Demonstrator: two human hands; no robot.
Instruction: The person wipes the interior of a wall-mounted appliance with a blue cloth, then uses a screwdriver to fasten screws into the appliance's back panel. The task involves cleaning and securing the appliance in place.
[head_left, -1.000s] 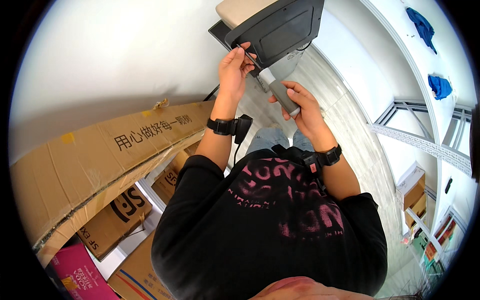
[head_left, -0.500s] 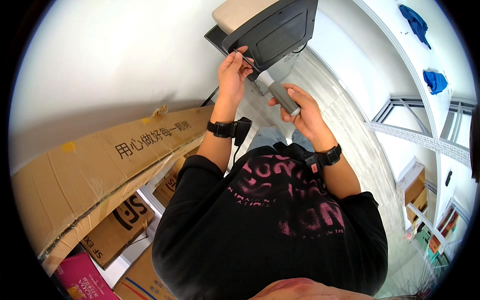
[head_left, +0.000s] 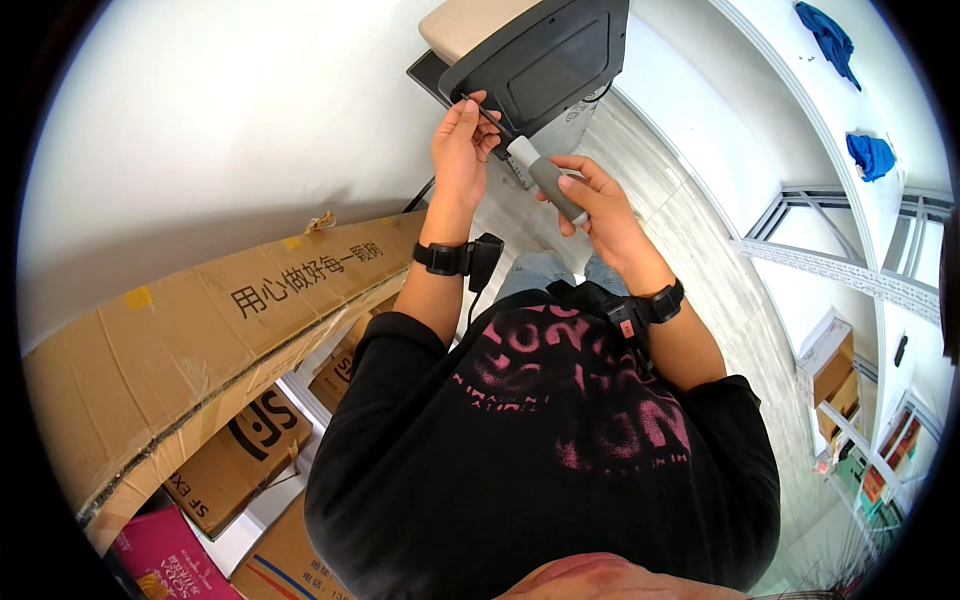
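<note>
A screwdriver with a thick grey handle and dark shaft slants between my hands. My right hand is closed around the lower part of its handle, thumb on top. My left hand pinches the shaft near the tip, close to the corner of a black panel. This panel has raised outlines and small holes along its edge, and a beige body sits behind it. Fingers hide the tip, so I cannot tell whether it touches a screw.
A long cardboard box lies along the wall at left, with more cartons below. White shelving with metal braces stands at right, and blue cloths are there. A black cable hangs by the panel.
My right hand has moved slightly up and left, its thumb and fingers shifted around the screwdriver handle. My left hand stays at the shaft, with only a slight shift.
</note>
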